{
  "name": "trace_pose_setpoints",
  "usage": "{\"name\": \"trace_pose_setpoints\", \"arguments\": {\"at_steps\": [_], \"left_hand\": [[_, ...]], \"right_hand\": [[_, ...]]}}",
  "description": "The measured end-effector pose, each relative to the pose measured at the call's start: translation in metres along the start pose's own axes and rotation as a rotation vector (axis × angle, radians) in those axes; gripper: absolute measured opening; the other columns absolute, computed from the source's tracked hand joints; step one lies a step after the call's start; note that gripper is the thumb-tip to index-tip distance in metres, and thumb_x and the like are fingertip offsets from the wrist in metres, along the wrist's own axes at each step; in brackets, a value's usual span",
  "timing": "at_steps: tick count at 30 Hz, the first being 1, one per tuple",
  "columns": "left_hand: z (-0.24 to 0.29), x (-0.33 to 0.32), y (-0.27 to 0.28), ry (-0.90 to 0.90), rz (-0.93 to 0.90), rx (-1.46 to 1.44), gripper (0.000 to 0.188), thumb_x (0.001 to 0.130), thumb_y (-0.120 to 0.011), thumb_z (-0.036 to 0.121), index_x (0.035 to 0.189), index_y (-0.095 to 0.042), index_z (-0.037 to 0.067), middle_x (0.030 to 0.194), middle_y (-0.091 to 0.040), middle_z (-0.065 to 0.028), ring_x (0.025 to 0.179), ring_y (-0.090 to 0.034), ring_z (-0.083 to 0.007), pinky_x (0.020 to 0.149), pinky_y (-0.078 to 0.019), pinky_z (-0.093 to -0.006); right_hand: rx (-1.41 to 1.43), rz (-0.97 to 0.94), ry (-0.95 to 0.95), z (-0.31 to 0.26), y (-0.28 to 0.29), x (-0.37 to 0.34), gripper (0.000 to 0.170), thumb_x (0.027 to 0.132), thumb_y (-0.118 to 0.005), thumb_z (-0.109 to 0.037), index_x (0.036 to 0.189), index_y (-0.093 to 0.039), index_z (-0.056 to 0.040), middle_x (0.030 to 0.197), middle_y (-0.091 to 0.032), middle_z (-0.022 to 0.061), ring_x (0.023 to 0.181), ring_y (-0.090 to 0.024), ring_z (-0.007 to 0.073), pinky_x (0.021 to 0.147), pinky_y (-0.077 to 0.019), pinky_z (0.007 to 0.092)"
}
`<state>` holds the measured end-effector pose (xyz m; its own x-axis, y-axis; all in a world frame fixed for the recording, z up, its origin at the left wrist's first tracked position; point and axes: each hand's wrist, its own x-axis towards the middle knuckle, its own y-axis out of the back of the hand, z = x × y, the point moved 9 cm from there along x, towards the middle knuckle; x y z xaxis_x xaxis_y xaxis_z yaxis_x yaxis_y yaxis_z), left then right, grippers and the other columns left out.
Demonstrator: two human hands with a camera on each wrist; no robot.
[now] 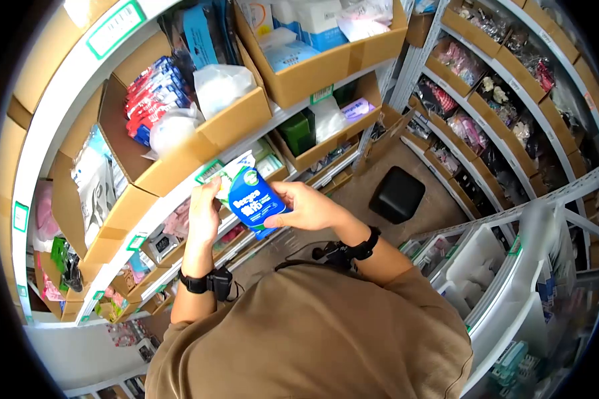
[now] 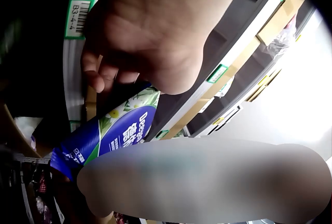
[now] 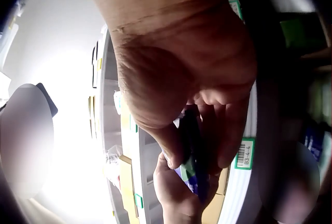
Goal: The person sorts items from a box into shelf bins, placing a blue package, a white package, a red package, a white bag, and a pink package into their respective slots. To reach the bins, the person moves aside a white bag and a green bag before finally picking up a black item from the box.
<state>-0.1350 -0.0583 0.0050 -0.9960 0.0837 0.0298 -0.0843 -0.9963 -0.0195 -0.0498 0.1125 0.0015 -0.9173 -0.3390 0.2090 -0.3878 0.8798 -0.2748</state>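
A blue, green and white packet [image 1: 251,198] with printed lettering is held between both hands in the head view. The left hand [image 1: 205,207] pinches its upper left corner. On the packet's right side, the right hand [image 1: 307,207] grips with its thumb across the front. In the left wrist view the packet [image 2: 124,125] lies below the left hand [image 2: 150,37], whose fingers are partly hidden. The right wrist view has the packet [image 3: 191,174] nearly edge-on between the thumb and fingers of the right hand [image 3: 181,73].
Shelves with cardboard boxes [image 1: 199,143] of packaged goods stand in front and to the left. A black stool [image 1: 397,194] is on the floor [image 1: 363,223]. More shelf rows [image 1: 506,80] stand at the right, with white bins [image 1: 476,256] near the person's right side.
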Motion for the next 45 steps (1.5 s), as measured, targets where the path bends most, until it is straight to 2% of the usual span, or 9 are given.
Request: {"name": "trace_pose_setpoints", "arguments": {"at_steps": [3, 8, 12, 21, 23, 26, 28, 33, 45], "left_hand": [[-0.028, 0.006, -0.025, -0.017, -0.234, 0.111, 0.043, 0.094, -0.060, 0.033, 0.062, -0.059, 0.004, 0.053, -0.039, 0.0071, 0.052, -0.030, -0.0058, 0.049, -0.0216, -0.0285], [-0.056, -0.010, -0.042, 0.169, -0.384, 0.142, 0.045, 0.098, -0.055, 0.039, 0.072, -0.060, 0.003, 0.054, -0.051, -0.0012, 0.053, -0.058, -0.0114, 0.051, -0.0406, -0.0232], [-0.057, -0.022, -0.030, 0.323, -0.369, 0.071, 0.040, 0.100, -0.054, 0.038, 0.085, -0.063, 0.001, 0.066, -0.058, -0.0042, 0.058, -0.057, -0.0123, 0.055, -0.0463, -0.0246], [-0.086, -0.031, 0.037, 0.346, -0.274, 0.144, 0.043, 0.100, -0.053, 0.042, 0.102, -0.066, 0.001, 0.078, -0.067, -0.0065, 0.072, -0.063, -0.0102, 0.066, -0.0501, -0.0240], [-0.097, -0.022, 0.046, 0.223, -0.314, 0.304, 0.041, 0.101, -0.053, 0.040, 0.106, -0.065, 0.001, 0.092, -0.070, -0.0061, 0.082, -0.065, -0.0121, 0.072, -0.0518, -0.0260], [-0.102, -0.003, 0.041, -0.212, -0.258, 1.041, 0.051, 0.091, -0.065, 0.040, 0.120, -0.059, -0.001, 0.122, -0.062, -0.0185, 0.111, -0.060, -0.0338, 0.094, -0.0486, -0.0417], [-0.136, 0.012, 0.044, -0.196, -0.257, 1.238, 0.053, 0.087, -0.068, 0.040, 0.123, -0.058, 0.002, 0.132, -0.055, -0.0202, 0.123, -0.051, -0.0381, 0.100, -0.0448, -0.0468], [-0.165, 0.023, 0.044, -0.271, -0.238, 1.440, 0.038, 0.079, -0.070, 0.021, 0.113, -0.060, 0.008, 0.112, -0.059, -0.0116, 0.112, -0.058, -0.0285, 0.095, -0.0475, -0.0460], [-0.190, 0.046, 0.047, -0.295, -0.267, 1.543, 0.018, 0.086, -0.055, 0.009, 0.102, -0.062, 0.007, 0.107, -0.065, -0.0119, 0.106, -0.062, -0.0297, 0.088, -0.0506, -0.0433]], "right_hand": [[-0.103, -0.049, -0.061, 0.034, 0.024, -0.012, 0.043, 0.083, -0.079, -0.014, 0.117, -0.058, 0.0025, 0.106, -0.068, 0.0075, 0.095, -0.061, 0.0117, 0.087, -0.0511, 0.0302], [-0.037, -0.127, -0.132, 0.054, 0.033, -0.014, 0.038, 0.088, -0.073, -0.013, 0.119, -0.058, 0.0018, 0.108, -0.067, 0.0060, 0.099, -0.061, 0.0113, 0.089, -0.0512, 0.0309], [0.013, -0.228, -0.229, 0.073, 0.023, -0.003, 0.039, 0.092, -0.068, -0.014, 0.125, -0.054, 0.0021, 0.113, -0.066, 0.0064, 0.102, -0.060, 0.0118, 0.093, -0.0506, 0.0323], [-0.046, -0.361, -0.276, 0.101, -0.003, 0.039, 0.041, 0.093, -0.067, -0.013, 0.129, -0.051, 0.0018, 0.114, -0.065, 0.0070, 0.102, -0.060, 0.0125, 0.093, -0.0500, 0.0319], [-0.107, -0.317, -0.298, 0.117, 0.009, 0.050, 0.038, 0.092, -0.067, -0.011, 0.125, -0.053, 0.0020, 0.111, -0.067, 0.0078, 0.099, -0.062, 0.0137, 0.092, -0.0506, 0.0323], [-0.274, -0.159, -0.311, 0.148, 0.051, 0.071, 0.033, 0.090, -0.069, -0.010, 0.118, -0.056, 0.0033, 0.106, -0.069, 0.0104, 0.094, -0.064, 0.0160, 0.087, -0.0518, 0.0328], [-0.546, -0.085, -0.303, 0.161, 0.081, 0.084, 0.034, 0.087, -0.070, -0.011, 0.116, -0.058, 0.0038, 0.103, -0.070, 0.0125, 0.092, -0.065, 0.0185, 0.086, -0.0517, 0.0335], [-0.760, 0.025, -0.281, 0.160, 0.118, 0.086, 0.043, 0.083, -0.072, -0.014, 0.118, -0.057, 0.0055, 0.107, -0.068, 0.0239, 0.098, -0.067, 0.0332, 0.087, -0.0514, 0.0398], [-0.933, 0.124, -0.353, 0.137, 0.143, 0.036, 0.041, 0.084, -0.071, -0.019, 0.115, -0.058, 0.0042, 0.105, -0.067, 0.0247, 0.099, -0.066, 0.0373, 0.087, -0.0503, 0.0421]]}}
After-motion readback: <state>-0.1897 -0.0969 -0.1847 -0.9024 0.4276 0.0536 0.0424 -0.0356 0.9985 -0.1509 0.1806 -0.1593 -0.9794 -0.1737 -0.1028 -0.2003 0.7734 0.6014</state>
